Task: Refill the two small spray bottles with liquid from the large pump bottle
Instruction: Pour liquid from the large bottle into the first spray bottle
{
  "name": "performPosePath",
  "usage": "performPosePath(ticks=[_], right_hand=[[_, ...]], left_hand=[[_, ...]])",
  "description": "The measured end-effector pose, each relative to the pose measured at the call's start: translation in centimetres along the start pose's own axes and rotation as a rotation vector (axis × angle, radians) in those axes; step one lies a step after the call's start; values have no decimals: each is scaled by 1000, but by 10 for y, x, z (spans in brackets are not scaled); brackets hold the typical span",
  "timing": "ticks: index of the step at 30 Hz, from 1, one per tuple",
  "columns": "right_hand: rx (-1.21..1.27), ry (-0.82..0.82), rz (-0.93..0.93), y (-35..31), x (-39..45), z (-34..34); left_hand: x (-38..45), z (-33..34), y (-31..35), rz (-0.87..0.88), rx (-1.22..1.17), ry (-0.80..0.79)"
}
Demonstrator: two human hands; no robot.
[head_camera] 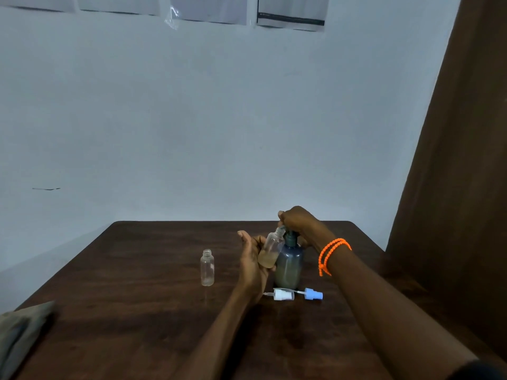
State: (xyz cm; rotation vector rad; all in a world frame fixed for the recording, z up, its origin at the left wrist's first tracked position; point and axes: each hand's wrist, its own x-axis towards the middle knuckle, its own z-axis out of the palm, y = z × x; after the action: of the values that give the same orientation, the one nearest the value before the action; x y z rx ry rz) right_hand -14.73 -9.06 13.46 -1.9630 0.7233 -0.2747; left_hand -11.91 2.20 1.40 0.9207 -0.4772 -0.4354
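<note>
1. While the left hand [253, 259] grips the part-filled spray bottle [270, 250], neck tilted toward 1 o'clock under the spout, the right hand [297, 220] presses, fingers curled over, the pump bottle [289, 266] head.
2. The empty spray bottle [207, 267] stands at the left hand's 9 o'clock on the worktop [123, 311], nearer that hand.

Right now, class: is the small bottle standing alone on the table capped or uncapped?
Uncapped. The standing spray bottle shows a bare threaded neck; both spray caps lie on the table.
</note>
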Motion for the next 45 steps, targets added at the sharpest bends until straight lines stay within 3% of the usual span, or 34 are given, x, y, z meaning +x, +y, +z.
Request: performPosePath(ticks=[20,31,45], right_hand=[[12,-22,9,5,3,4],[12,-30,57,3,2,5],[-15,-25,35,8,-8,4]], left_hand=[[0,0,0,0,-9,4],[-8,3,3,-31,183,17],[-9,0,7,-88,-57,35]])
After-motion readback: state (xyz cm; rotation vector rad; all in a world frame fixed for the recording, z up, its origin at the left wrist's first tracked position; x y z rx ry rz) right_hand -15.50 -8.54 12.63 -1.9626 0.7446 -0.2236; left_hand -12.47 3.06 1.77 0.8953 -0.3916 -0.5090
